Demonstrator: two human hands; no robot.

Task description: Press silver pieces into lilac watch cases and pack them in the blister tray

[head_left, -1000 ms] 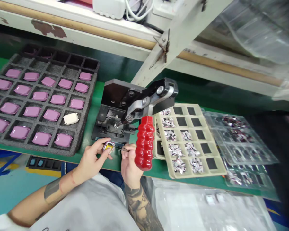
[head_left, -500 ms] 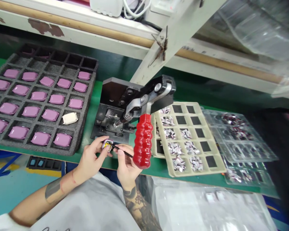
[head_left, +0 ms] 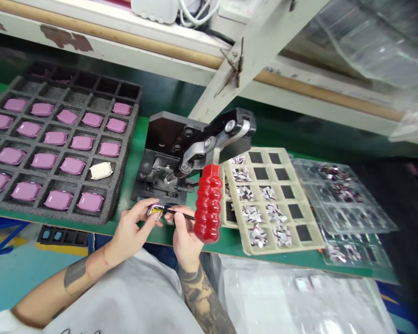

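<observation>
Left hand: I am pinching the purple casing, near side of the clamp fixture. Right hand: I am gripping a black tool, same side. Risk: if its tip slips, I could be scratching the yellow part inside.

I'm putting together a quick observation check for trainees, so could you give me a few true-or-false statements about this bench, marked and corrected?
1. The left hand holds a small purple-rimmed part. True.
2. The right hand grips the red handle. False: the right hand holds a thin dark tool; the red handle is on the black clamp.
3. The dark foam tray holds one cream piece among purple pieces. True.
4. In the picture, the beige tray lies left of the black clamp. False: it lies right of it.
</observation>
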